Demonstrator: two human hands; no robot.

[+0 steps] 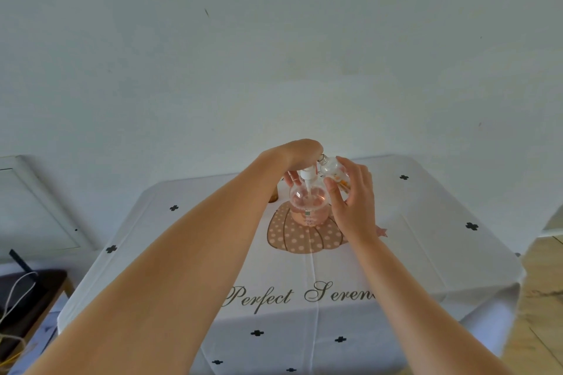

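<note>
Two hands meet over the bench (426, 237). The left hand (300, 155) arches over the pump bottle (307, 207) at its middle, fingers (293, 177) mostly hidden, so its grip is unclear. The right hand (355, 204) holds a small bottle (332, 168), tipped, at the pump's two o'clock.

This looks like a room in a home. The counter (426, 253) at lower centre wears a white cloth printed with a dotted pumpkin (301, 240) and ornamental script, and a pump bottle (307, 210) of pink liquid stands on it. A plain white wall (274, 39) fills the upper frame. Pale wood flooring (542, 298) shows at the right edge, and a dark side table (33, 298) sits at lower left.
</note>
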